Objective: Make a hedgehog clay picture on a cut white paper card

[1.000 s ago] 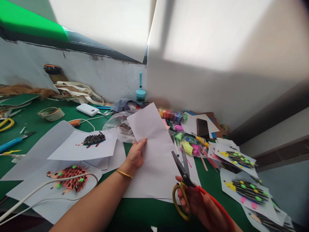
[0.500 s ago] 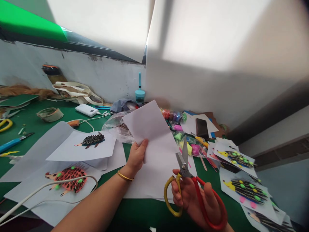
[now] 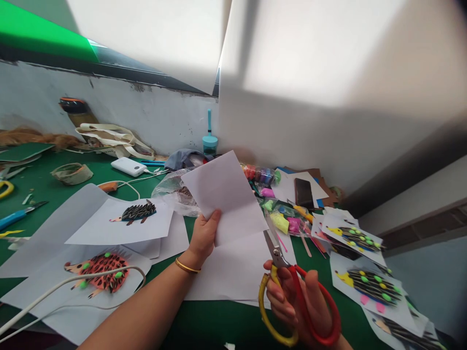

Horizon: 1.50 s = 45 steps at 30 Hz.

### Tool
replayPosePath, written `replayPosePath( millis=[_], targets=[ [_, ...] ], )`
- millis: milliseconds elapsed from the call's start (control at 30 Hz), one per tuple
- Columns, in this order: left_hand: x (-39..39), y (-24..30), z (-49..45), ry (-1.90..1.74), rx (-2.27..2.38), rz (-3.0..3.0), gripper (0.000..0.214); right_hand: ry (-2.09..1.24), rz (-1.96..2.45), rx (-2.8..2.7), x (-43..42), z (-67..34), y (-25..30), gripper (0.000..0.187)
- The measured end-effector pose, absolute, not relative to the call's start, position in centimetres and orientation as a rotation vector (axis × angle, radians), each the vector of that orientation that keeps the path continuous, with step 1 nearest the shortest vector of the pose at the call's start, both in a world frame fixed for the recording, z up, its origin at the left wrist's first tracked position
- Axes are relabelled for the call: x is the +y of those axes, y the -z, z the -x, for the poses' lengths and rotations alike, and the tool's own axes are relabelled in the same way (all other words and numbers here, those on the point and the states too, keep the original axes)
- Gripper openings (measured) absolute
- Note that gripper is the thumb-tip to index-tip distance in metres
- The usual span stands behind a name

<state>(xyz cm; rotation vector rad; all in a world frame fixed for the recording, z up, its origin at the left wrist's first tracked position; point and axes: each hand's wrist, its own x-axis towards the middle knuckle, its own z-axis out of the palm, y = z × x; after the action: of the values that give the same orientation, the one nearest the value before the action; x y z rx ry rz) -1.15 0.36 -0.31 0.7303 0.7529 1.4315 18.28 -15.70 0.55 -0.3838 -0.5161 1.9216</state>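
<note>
My left hand [image 3: 205, 229] pinches the lower left edge of a white sheet of paper [image 3: 228, 194], thumb in front, and holds it up at a tilt. In my right hand [image 3: 292, 296] is a pair of scissors [image 3: 280, 260] with one yellow and one red handle. The blades point up and to the left, their tips at the sheet's lower right corner. They stand less wide apart than the handles suggest, partly spread. Below the raised sheet, more white paper [image 3: 226, 277] lies on the green table.
Hedgehog pictures made with seeds lie at left [image 3: 138, 211] and in a pile at right [image 3: 368, 287]. A white cable [image 3: 54, 287] crosses the left pictures. Behind are bags of coloured clay [image 3: 280, 222], a phone [image 3: 304, 193] and a white power bank [image 3: 129, 166]. A blue-handled knife [image 3: 18, 218] lies far left.
The scissors' handles have moved closer together and the blades have narrowed, with the yellow handle shifting right and down. My left hand still holds the sheet in nearly the same place.
</note>
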Motion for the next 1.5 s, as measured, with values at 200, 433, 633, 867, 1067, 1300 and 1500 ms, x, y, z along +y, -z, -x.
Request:
replayPosePath(
  millis=[200, 433, 633, 867, 1067, 1300, 1500],
  targets=[
    [0.5, 0.2, 1.4, -1.394, 0.749, -0.720, 0.056, -1.899, 0.418, -0.598, -15.9, -18.9, 0.2, 0.070],
    [0.4, 0.0, 1.6, -1.346, 0.731, -0.690, 0.059, -1.884, 0.452, -0.633, -15.8, -19.0, 0.4, 0.071],
    [0.0, 0.4, 1.3, -1.259, 0.758, -0.723, 0.050, -1.876, 0.530, -0.603, -15.6, -18.3, -0.3, 0.079],
    [-0.3, 0.4, 1.1, -1.222, 0.777, -0.760, 0.049, -1.856, 0.557, -0.629, -14.8, -17.8, -1.3, 0.076],
    [-0.2, 0.1, 1.2, -1.240, 0.770, -0.728, 0.050, -1.786, 0.563, -0.625, -14.7, -17.7, -1.1, 0.074],
    [-0.2, 0.2, 1.4, -1.217, 0.742, -0.712, 0.048, -1.784, 0.539, -0.658, -14.8, -18.2, -0.2, 0.076],
    [-0.4, 0.0, 1.4, -1.199, 0.716, -0.667, 0.046, -1.769, 0.504, -0.667, -14.9, -18.3, 0.2, 0.073]
  ],
)
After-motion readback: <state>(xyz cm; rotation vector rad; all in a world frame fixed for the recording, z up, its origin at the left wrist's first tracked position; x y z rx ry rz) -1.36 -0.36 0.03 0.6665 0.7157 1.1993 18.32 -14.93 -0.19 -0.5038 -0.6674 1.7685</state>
